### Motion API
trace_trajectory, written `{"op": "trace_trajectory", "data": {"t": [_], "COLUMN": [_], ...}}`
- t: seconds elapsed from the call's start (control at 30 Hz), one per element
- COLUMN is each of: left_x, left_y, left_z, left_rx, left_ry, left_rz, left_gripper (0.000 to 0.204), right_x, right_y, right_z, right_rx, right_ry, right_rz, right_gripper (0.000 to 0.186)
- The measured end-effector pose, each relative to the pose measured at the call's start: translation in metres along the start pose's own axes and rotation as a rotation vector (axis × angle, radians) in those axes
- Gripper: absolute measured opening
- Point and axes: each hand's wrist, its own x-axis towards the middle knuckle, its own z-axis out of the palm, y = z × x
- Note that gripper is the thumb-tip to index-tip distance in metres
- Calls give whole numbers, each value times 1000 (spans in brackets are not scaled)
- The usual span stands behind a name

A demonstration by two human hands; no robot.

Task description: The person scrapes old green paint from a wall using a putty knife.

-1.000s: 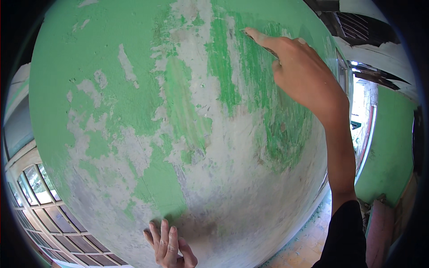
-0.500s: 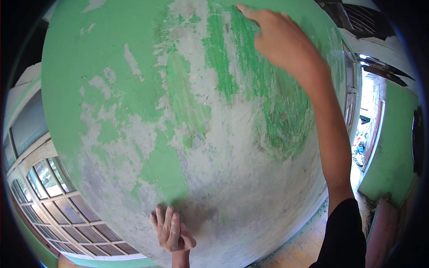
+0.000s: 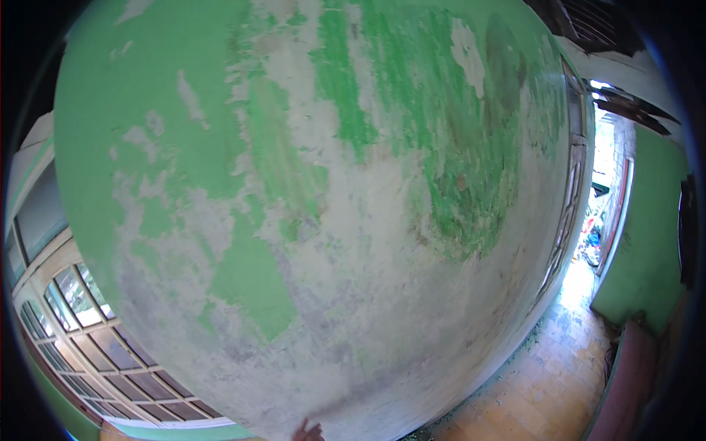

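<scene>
A broad wall (image 3: 254,287) fills most of the view. Its green paint (image 3: 169,81) is partly gone, leaving grey-white plaster (image 3: 382,272) bare in ragged patches, mostly lower down. Darker green streaks run down its upper right part. Only the fingers of my left hand (image 3: 308,431) show, dim and small, at the bottom edge in front of the bare plaster. They look parted, and nothing shows in them; the rest of the hand is cut off. My right hand is out of view.
White-framed glass panes (image 3: 103,345) stand at the left. On the right, a bright doorway (image 3: 603,191) opens beside another green wall (image 3: 643,220). Paint flakes lie on the tiled floor (image 3: 529,389) along the wall's foot. A reddish-brown panel (image 3: 632,382) leans at the lower right.
My right hand and forearm, which were against the upper wall, have left the view. My left hand has dropped to the bottom edge. The view has shifted slightly to the right.
</scene>
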Motion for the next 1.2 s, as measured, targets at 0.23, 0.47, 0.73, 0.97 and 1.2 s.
{"op": "trace_trajectory", "data": {"t": [0.23,0.47,0.73,0.97,1.2], "left_x": [-184,-135,-31,-76,20], "left_y": [-91,-87,36,67,164], "left_z": [14,85,153,155,156], "left_rx": [114,-4,-123,38,-444], "left_ry": [-966,-1173,-974,-1104,245], "left_rz": [-593,-311,-370,-777,-933], "left_gripper": [34,49,38,50,60], "right_x": [-64,-109,61,79,55], "right_y": [-7,10,48,-159,-256], "right_z": [26,23,-39,-287,-350], "right_rx": [683,1322,976,913,988], "right_ry": [-53,-98,-940,-706,-411], "right_rz": [275,437,243,-517,-974], "right_gripper": [38,24,30,25,48]}}
